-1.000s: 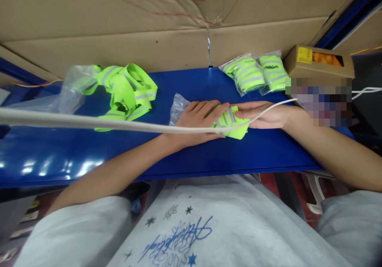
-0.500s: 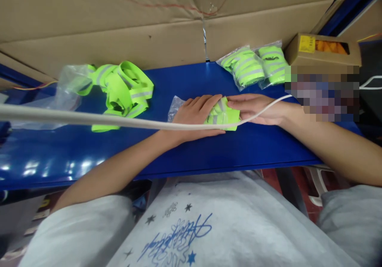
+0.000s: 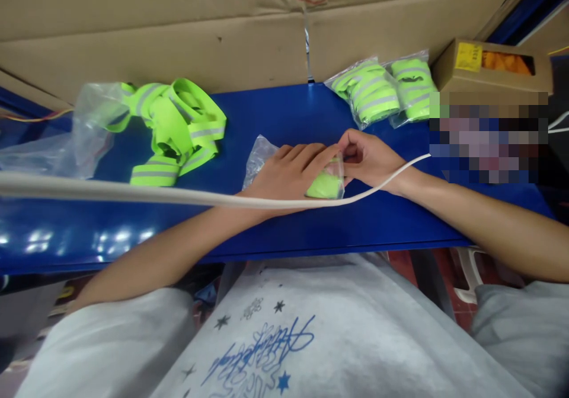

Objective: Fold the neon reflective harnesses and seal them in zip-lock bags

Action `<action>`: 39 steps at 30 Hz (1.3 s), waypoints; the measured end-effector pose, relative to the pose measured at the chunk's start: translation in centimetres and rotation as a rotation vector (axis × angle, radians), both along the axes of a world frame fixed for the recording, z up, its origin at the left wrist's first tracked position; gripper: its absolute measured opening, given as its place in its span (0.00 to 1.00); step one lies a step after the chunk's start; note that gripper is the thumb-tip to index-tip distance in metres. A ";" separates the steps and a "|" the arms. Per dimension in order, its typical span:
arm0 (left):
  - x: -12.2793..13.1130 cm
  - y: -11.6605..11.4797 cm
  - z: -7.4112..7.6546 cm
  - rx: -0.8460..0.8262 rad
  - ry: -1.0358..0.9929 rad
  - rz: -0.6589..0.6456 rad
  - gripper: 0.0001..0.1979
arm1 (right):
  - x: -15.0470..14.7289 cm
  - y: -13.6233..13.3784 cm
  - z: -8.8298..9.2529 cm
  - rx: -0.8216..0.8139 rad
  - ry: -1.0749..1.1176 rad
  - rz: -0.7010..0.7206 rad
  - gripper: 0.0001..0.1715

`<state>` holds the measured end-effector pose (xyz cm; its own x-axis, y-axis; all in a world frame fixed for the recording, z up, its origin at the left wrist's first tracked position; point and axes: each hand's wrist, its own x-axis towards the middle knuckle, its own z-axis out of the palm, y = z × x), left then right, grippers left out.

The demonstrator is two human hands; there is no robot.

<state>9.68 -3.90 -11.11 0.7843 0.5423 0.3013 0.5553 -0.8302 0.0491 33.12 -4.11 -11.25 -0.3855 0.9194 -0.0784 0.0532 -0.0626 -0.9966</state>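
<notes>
A clear plastic bag (image 3: pixel 256 152) with a folded neon yellow-green reflective strap (image 3: pixel 325 186) in it lies on the blue table. Draped over the bag, my left hand (image 3: pixel 291 172) holds it down with curved fingers and covers much of it. At the bag's right end my right hand (image 3: pixel 367 158) is closed, thumb and index finger pinching the edge of the plastic. The strap's visible end sits inside the clear film, just below the pinch.
Loose reflective straps (image 3: pixel 173 125) lie in a heap at the left, beside more clear plastic (image 3: pixel 91 128). Two bagged straps (image 3: pixel 373 92) rest at the back right, near a cardboard box (image 3: pixel 471 77). A white cable (image 3: pixel 178 195) crosses the view before my left hand.
My right fingers, stretched along the strap before, have curled into a pinch at the bag's edge. The strap's end, which stuck out at the right, is now within the film.
</notes>
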 end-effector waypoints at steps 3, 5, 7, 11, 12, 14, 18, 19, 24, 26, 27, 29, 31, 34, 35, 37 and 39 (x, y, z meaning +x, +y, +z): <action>0.1 0.4 0.0 -0.032 -0.012 0.042 0.40 | 0.3 0.2 0.4 0.006 -0.015 0.064 0.25; -0.1 1.1 0.0 -0.055 -0.036 0.081 0.42 | 0.9 0.6 0.9 0.031 -0.040 0.107 0.23; -0.4 1.8 0.0 -0.080 -0.098 0.113 0.43 | 1.5 0.9 1.3 0.114 -0.082 0.087 0.22; -0.9 1.6 0.4 -0.159 -0.172 0.006 0.44 | 1.8 1.0 1.3 0.325 -0.159 -0.014 0.31; -0.8 1.3 0.4 -0.173 -0.153 -0.044 0.43 | 1.7 0.9 1.2 0.338 -0.167 0.013 0.35; -0.7 0.7 0.4 -0.179 -0.116 -0.106 0.42 | 1.3 0.5 1.0 0.316 -0.173 0.098 0.37; -0.4 0.1 0.1 -0.127 -0.137 -0.106 0.43 | 0.4 -0.3 1.0 0.296 -0.193 0.094 0.29; -0.3 0.1 0.1 -0.101 -0.139 -0.125 0.41 | 0.3 -0.4 1.0 0.303 -0.200 0.087 0.28; 0.0 0.1 0.3 -0.005 -0.115 -0.247 0.29 | -0.4 -0.5 0.1 0.382 -0.225 0.106 0.20; 0.0 -0.1 0.5 -0.011 -0.108 -0.245 0.28 | -0.5 -0.6 -0.3 0.414 -0.253 0.102 0.18; 0.0 -0.2 0.5 -0.012 -0.103 -0.245 0.28 | -0.6 -0.7 -0.5 0.430 -0.265 0.101 0.18; 0.0 -0.4 0.5 -0.005 -0.092 -0.241 0.29 | -0.6 -1.0 -0.6 0.476 -0.284 0.096 0.17; 0.0 -0.7 0.4 0.005 -0.092 -0.237 0.29 | -0.7 -1.3 -0.7 0.526 -0.303 0.075 0.15; 0.0 -0.9 0.6 -0.031 -0.097 -0.235 0.28 | -0.8 -1.5 -0.4 0.567 -0.315 0.069 0.14; 0.0 -0.8 0.8 -0.076 -0.107 -0.226 0.27 | -0.8 -1.4 -0.3 0.571 -0.312 0.078 0.15; -0.2 -0.2 1.3 -0.221 -0.200 -0.187 0.27 | -0.8 -1.2 0.1 0.553 -0.315 0.082 0.17; -0.5 0.9 2.1 -0.426 -0.449 -0.169 0.26 | -0.9 -0.9 0.5 0.488 -0.285 0.042 0.22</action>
<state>9.21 -2.99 -9.04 0.7172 0.5667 0.4054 0.2668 -0.7608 0.5915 32.24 -5.06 -10.74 -0.4481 0.8597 0.2452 0.3174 0.4094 -0.8554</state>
